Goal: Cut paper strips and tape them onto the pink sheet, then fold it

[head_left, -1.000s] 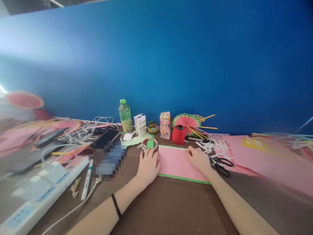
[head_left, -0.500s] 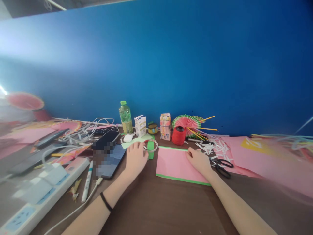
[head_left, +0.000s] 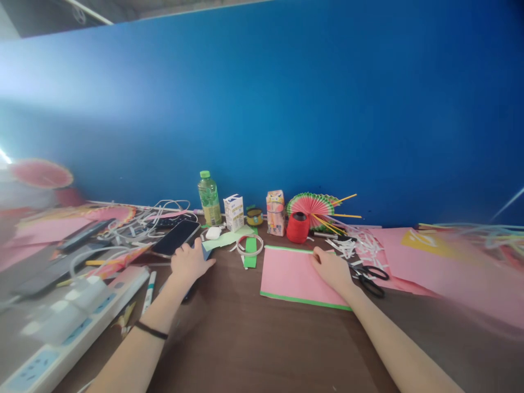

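Observation:
My left hand lies over a dark phone, whose blue edge shows past the fingers. Its thumb sticks out to the right and the fingers are apart. My right hand rests with curled fingers on a sheet of pink paper with green strips along its top and bottom edges; the fingertips are partly hidden. Between the hands, a ring of tape lies partly across a green paper strip. Black-handled scissors are just right of my right hand.
A green-capped bottle, a small white box, a patterned carton, a red spool and a paper fan line the blue partition. A power strip and cables occupy the left. White scraps lie right.
My left hand has moved left, away from the tape ring and onto the phone, uncovering the ring and green strip. My right hand has stayed on the pink paper.

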Tool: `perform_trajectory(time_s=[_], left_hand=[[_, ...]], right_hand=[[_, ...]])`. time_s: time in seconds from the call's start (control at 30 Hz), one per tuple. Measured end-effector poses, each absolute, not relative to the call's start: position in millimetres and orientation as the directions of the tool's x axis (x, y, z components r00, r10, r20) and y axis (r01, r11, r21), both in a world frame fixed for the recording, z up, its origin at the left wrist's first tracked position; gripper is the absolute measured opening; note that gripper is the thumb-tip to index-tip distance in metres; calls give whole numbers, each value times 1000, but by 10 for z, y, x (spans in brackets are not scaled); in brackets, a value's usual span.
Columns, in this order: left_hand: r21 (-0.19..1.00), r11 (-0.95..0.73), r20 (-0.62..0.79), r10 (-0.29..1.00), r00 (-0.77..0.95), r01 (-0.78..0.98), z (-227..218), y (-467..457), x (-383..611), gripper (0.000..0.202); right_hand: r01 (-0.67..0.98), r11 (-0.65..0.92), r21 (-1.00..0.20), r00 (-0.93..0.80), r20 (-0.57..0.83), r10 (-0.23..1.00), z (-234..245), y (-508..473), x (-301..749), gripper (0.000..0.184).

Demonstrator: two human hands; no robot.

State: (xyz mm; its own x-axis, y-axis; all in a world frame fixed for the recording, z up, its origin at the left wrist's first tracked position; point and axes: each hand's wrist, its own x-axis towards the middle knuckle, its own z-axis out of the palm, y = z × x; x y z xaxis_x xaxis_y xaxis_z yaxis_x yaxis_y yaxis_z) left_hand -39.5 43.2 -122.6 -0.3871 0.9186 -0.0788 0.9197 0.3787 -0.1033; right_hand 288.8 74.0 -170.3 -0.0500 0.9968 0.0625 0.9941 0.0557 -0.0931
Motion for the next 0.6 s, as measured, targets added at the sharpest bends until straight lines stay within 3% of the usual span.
perform_trajectory(time_s=[0.3,0.6], left_hand=[[8,430,-111,898,-426,903,-1197,428,-403,60],[66,450,-140,888,-439,890,-1295,500,-500,72]], right_hand=[[993,63,-104,-57,64,996,-1696,738,2887,15],[993,62,-101,-55,65,996,-1713,748,2894,14]])
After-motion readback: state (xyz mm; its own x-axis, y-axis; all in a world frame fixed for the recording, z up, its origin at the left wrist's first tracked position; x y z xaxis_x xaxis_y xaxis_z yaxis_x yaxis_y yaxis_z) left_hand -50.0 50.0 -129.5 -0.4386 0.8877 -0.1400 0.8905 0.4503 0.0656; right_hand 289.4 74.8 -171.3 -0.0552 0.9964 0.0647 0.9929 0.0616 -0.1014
